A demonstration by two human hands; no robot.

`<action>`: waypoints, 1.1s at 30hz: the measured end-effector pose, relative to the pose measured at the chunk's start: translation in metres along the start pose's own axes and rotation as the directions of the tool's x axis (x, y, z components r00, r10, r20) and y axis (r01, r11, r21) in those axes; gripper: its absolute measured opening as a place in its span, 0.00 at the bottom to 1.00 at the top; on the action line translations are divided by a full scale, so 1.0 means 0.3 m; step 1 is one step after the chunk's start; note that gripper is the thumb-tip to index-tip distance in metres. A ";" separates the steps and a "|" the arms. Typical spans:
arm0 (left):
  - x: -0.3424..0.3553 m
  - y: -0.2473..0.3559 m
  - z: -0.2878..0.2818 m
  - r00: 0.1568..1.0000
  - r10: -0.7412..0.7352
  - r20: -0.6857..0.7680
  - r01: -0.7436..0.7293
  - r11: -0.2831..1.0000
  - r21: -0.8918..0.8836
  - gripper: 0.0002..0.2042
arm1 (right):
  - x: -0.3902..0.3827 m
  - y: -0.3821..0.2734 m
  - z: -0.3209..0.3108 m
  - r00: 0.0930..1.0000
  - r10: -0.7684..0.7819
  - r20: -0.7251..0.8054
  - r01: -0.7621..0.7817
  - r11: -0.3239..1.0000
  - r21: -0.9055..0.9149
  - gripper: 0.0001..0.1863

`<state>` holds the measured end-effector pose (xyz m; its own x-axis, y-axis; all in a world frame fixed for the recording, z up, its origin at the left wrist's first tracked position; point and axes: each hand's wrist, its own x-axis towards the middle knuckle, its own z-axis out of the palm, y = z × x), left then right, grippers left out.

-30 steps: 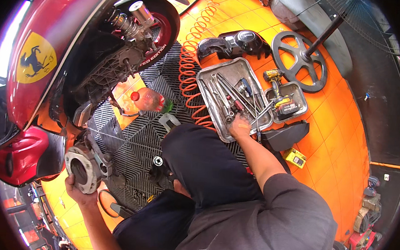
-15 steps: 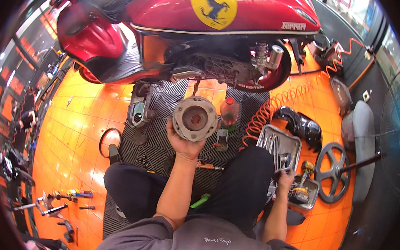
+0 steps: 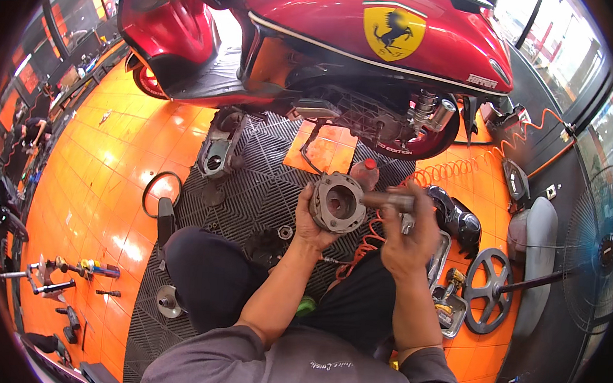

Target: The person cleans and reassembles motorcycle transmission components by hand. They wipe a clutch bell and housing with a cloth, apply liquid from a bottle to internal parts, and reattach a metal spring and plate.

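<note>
My left hand [image 3: 310, 225] grips a round, grimy metal housing [image 3: 333, 220] with a wide central bore, held over the ribbed dark mat [image 3: 246, 154]. At its right, my right hand [image 3: 411, 245] is raised, fingers around a short cylindrical metal tool [image 3: 379, 199] that points toward the housing; whether they touch is unclear, as motion blurs it. Behind them a plastic bottle with red cap [image 3: 366, 172] stands partly hidden. A hex nut or ring [image 3: 285, 232] lies on the mat below the housing.
A red scooter [image 3: 294, 31] spans the back. A long metal casing [image 3: 215, 152] and belt [image 3: 150, 204] lie left, loose tools [image 3: 80, 270] farther left. Right are an orange coiled hose [image 3: 460, 175], tool trays [image 3: 452, 324], black cover [image 3: 461, 224] and fan [image 3: 594, 255]. A person [image 3: 36, 129] is far left.
The view has swung up toward the scooter. My right hand has left the tool tray and risen beside the housing with a cylindrical tool. The housing has turned slightly and moved right.
</note>
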<state>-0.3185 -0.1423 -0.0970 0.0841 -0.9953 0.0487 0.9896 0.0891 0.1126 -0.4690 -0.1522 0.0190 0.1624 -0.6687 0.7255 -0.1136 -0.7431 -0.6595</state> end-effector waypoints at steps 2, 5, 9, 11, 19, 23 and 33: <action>-0.010 0.019 0.019 1.000 0.016 -0.013 -0.016 1.000 0.007 0.29 | 0.000 -0.007 0.031 0.996 -0.071 -0.054 0.070 0.997 -0.027 0.20; 0.012 0.005 -0.040 0.999 0.007 -0.041 -0.008 1.000 -0.010 0.29 | -0.096 0.141 0.121 0.964 0.005 0.264 0.134 0.852 -0.505 0.14; -0.001 0.020 -0.053 0.992 0.044 -0.115 -0.050 0.997 -0.056 0.28 | -0.060 0.143 0.125 0.981 0.003 0.193 0.045 0.969 -0.245 0.17; -0.004 0.029 -0.062 0.988 0.052 -0.148 -0.060 0.997 -0.047 0.28 | -0.069 0.157 0.139 0.989 -0.024 0.145 0.040 0.993 -0.109 0.18; 0.016 0.025 -0.115 0.993 0.040 -0.113 -0.049 0.996 -0.080 0.28 | -0.143 0.275 0.181 0.936 0.258 0.240 -0.193 0.945 -0.264 0.21; 0.020 0.047 -0.133 0.995 0.053 -0.081 -0.051 0.999 0.016 0.29 | -0.125 0.195 0.211 0.848 0.430 0.309 -0.303 0.873 -0.382 0.23; 0.005 0.118 -0.175 0.928 0.071 -0.366 -0.008 0.985 0.170 0.35 | -0.063 0.247 -0.173 0.880 0.334 -0.339 -0.420 0.880 -0.222 0.34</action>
<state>-0.2774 -0.1428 -0.1452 0.1906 -0.9314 -0.3101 0.9546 0.1023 0.2796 -0.5313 -0.1961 -0.0334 -0.2273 -0.8446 0.4848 -0.3862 -0.3788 -0.8410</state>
